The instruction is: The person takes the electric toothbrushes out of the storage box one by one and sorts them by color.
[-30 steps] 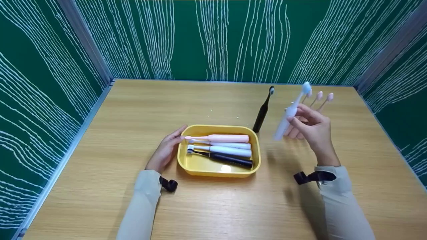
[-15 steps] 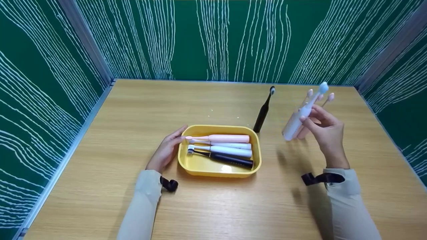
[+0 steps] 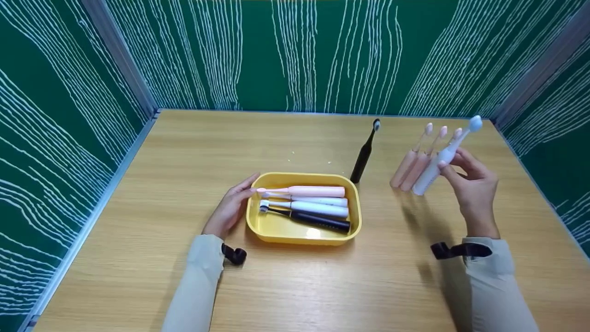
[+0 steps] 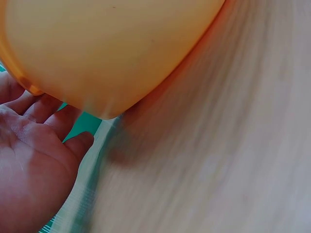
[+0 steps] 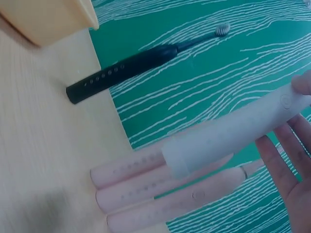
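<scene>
My right hand (image 3: 479, 198) pinches a white electric toothbrush (image 3: 429, 174) by its handle, brush head up and leaning right. In the right wrist view its base hides part of the upright pink electric toothbrushes (image 5: 180, 196) behind it; whether that base touches the table, I cannot tell. Three pink ones stand in a row, the rightmost mostly covered in the head view. My left hand (image 3: 227, 208) rests against the left end of a yellow bin (image 3: 299, 240), fingers fairly straight along its outer wall. Inside lie a pink toothbrush (image 3: 315, 191), two whitish ones and a black toothbrush (image 3: 320, 221).
Another black electric toothbrush (image 3: 362, 159) stands upright beside the bin's back right corner, left of the pink row. Small white specks (image 3: 329, 162) dot the wooden table (image 3: 207, 152) behind the bin. Green walls (image 3: 258, 55) with white wavy lines enclose the back and sides.
My right hand has carried the white toothbrush rightward, from left of the pink row across to its right end, uncovering the left pink ones. The left hand and bin stay put.
</scene>
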A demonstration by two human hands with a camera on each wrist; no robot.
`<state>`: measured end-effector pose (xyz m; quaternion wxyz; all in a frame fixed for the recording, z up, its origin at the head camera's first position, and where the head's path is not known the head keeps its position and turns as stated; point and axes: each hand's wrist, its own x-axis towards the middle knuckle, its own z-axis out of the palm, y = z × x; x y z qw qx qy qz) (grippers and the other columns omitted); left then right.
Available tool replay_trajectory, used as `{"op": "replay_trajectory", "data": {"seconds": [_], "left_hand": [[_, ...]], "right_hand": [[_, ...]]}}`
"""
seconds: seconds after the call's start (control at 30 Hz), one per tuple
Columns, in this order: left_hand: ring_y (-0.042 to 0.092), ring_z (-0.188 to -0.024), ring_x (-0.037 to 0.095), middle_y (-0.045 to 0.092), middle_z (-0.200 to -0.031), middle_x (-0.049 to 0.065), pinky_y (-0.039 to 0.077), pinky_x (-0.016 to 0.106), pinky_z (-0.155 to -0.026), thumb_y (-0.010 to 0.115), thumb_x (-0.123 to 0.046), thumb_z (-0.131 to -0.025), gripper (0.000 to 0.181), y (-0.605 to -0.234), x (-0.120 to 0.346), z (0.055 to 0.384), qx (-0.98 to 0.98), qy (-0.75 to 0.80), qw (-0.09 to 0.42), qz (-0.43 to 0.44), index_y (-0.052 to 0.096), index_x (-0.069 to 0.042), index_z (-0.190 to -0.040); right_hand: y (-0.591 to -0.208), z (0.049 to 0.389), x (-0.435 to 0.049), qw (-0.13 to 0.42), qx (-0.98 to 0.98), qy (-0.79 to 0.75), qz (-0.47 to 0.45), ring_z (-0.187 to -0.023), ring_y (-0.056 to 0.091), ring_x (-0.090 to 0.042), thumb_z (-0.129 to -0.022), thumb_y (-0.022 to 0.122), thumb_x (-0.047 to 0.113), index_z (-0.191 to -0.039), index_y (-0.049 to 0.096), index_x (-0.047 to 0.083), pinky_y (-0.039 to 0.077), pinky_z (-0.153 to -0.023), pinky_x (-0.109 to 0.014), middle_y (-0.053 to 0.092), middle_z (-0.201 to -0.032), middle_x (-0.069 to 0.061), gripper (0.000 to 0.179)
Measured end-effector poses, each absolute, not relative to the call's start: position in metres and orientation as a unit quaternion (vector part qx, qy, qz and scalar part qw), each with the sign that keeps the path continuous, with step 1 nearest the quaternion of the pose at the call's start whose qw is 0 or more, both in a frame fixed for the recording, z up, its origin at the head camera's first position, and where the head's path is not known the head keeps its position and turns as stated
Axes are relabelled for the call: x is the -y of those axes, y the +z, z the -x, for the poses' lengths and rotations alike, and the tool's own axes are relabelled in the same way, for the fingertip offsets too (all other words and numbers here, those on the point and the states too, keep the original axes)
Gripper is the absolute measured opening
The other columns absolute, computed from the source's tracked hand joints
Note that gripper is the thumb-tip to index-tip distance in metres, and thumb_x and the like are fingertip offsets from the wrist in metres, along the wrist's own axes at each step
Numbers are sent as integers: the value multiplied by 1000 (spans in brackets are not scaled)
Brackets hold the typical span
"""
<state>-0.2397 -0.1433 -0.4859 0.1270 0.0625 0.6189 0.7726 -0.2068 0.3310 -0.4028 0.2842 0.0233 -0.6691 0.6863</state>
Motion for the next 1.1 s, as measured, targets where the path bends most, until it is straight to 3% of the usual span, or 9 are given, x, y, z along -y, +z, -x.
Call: {"op": "replay_trajectory", "data": {"seconds": [0.4,0.7,1.1], "left_hand": [[13,-149,19,28,-158,6,7,33,-123,45,-7,-97,50,-486,144,241,-625,768,130,-47,36,-3,-146],[13,-149,20,27,-158,7,9,33,-123,45,-6,-97,50,-486,143,240,-623,770,132,-48,36,-3,-147],[13,-149,20,28,-158,6,8,34,-123,45,-7,-97,50,-487,144,242,-627,767,129,-51,37,-3,-146]], "right_hand": [[-415,207,-351,329,671,663,35,-96,63,-12,-81,74,6,-122,66,4,54,-78,-11,72,-100,3,41],[-425,210,-366,332,687,640,89,-102,60,-10,-83,73,12,-126,64,13,51,-79,-7,70,-107,6,43],[-431,208,-376,347,682,637,91,-98,61,-7,-86,69,6,-127,63,9,51,-78,-7,70,-103,10,42]]}}
